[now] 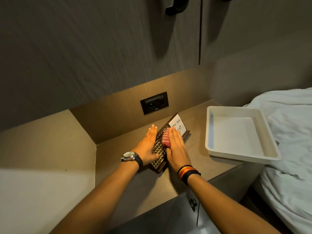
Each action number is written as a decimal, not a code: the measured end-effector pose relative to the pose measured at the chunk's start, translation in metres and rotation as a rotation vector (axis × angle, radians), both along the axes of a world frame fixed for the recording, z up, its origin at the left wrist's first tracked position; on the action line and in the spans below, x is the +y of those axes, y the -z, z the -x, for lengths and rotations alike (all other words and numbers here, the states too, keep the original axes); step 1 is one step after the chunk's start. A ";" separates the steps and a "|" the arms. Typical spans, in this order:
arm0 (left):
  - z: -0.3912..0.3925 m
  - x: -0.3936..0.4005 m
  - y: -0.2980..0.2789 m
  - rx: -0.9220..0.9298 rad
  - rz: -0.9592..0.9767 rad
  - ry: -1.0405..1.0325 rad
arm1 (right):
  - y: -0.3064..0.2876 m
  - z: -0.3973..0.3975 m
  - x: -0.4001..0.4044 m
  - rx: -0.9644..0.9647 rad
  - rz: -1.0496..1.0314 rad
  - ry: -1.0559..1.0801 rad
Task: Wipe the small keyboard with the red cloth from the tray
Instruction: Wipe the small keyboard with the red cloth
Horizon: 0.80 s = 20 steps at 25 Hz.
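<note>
A small dark keyboard [158, 154] with pale keys lies on the brown counter, set in a dark stand with a "To Do List" note card [177, 125] at its far end. My left hand [148, 146] lies flat along the keyboard's left edge, fingers straight. My right hand [176, 147] presses a folded red-and-white checked cloth [165, 139] down on the keys; most of the cloth is hidden under the palm. The white tray [219, 154] stands to the right with nothing in it.
A black wall socket [154, 103] sits in the back panel behind the keyboard. The tray overhangs the counter's right edge, beside a bed with white sheets [290, 125]. A cabinet door with a handle [192, 202] is below the counter's front edge.
</note>
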<state>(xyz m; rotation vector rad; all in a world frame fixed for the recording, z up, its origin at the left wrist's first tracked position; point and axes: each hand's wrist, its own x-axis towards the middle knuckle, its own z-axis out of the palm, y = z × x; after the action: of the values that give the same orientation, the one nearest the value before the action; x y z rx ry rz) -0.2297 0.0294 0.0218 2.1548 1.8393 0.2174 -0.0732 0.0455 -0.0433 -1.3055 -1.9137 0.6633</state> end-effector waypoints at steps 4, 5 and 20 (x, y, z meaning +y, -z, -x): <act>-0.031 -0.010 0.009 0.026 0.016 -0.052 | -0.008 -0.010 0.017 -0.002 -0.015 -0.015; -0.033 -0.007 0.007 0.099 -0.019 -0.057 | -0.009 -0.013 0.020 0.001 -0.008 -0.026; -0.037 0.023 0.002 -0.006 0.070 -0.055 | 0.007 -0.018 0.021 0.183 0.134 -0.074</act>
<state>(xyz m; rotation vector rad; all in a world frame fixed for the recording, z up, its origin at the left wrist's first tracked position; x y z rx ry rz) -0.1930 0.0521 0.0199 2.0571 1.8760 0.1688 -0.0554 0.0660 -0.0500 -1.2141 -1.8005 0.9295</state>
